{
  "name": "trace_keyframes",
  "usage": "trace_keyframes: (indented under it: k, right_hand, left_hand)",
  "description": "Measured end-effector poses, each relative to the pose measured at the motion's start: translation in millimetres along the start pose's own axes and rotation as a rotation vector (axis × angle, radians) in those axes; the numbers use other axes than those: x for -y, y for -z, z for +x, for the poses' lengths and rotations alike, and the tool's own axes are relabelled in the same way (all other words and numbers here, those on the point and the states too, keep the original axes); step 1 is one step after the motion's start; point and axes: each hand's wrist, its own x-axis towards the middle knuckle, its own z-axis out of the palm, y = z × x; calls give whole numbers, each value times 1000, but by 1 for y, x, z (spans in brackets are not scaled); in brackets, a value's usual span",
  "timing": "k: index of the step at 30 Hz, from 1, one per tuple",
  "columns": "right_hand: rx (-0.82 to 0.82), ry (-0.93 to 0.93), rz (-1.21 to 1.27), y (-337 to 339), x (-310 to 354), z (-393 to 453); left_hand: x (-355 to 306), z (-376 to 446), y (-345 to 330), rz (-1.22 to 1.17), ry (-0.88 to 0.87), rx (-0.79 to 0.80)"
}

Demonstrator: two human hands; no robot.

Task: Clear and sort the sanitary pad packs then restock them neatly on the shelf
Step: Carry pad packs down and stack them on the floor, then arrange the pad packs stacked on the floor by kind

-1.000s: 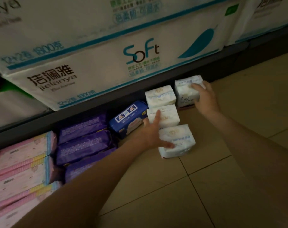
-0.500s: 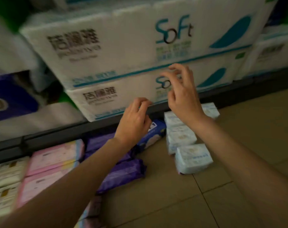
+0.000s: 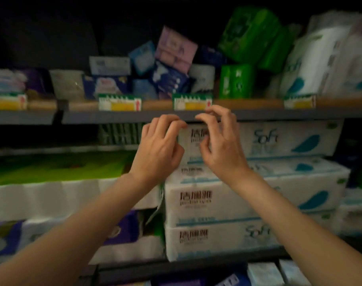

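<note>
Dim shop shelving, blurred.
Nearest, left hand (image 3: 158, 150) and right hand (image 3: 221, 145) raised side by side, fingers loosely curled, holding nothing; beyond, grey shelf edge (image 3: 118, 116); farther up, jumbled sanitary pad packs (image 3: 155, 73).

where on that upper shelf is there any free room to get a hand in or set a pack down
On the upper shelf, the dark space left of and above the grey-white pack looks free, though dim. The middle is crowded: tumbled blue and purple packs lean on each other, with green packs and white bundles filling the right. Both the left hand and right hand hold nothing.
</note>
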Motion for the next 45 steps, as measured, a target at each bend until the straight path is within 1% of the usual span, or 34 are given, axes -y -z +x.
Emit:
trace_keyframes:
  k: [2,5,6,8,10,13,15,16,20,24,26,29,32,35,37,40,42,43,45]
  right_hand:
    - [-15,-30,-4,-5,5,31]
    - [23,-61,-136,-10,-6,74]
    - [73,-105,-196,-8,-14,89]
    - [227,-259,-297,-3,-37,119]
    - [388,-416,-358,-2,-63,144]
    - [615,-579,-439,-5,-99,165]
    - [678,-633,-438,-9,-113,166]
    - [664,-641,-428,-12,-116,165]
    - [510,-696,-379,-20,-117,164]
    - [473,-713,-447,-30,-118,163]
    - [417,-694,-468,-32,-118,163]
    - [364,-690,-401,-27,-111,167]
    - [278,-576,-357,-19,-84,172]
    - [205,-438,-326,-11,-52,175]
    - [172,-409,-244,-3,-39,175]
    - [181,-399,-33,10,-37,174]
    - [148,-336,94,20,-41,172]
    - [83,-271,106,26,-43,173]
    - [-118,-109,-54,37,-53,185]
  left_hand:
    - [11,25,7,16,36,-7]
    - [26,51,10,40,98,23]
    - [30,57,10,44,121,29]
    - [37,68,9,53,163,32]
    - [39,78,9,90,185,30]
    - [37,95,9,136,204,44]
    - [35,104,7,137,209,51]
    - [35,108,6,146,201,48]
    - [33,118,1,171,192,35]
    - [28,124,-2,195,136,0]
    - [27,124,-3,193,121,-33]
    - [30,123,-8,178,120,-41]
    - [24,127,-11,76,231,10]
    - [12,141,-16,-68,384,205]
    - [6,151,-20,-117,448,308]
    - [6,164,-24,-166,531,333]
    - [9,170,-26,-134,565,322]
    - [11,172,-28,-94,570,329]
    - [12,176,-32,-13,589,386]
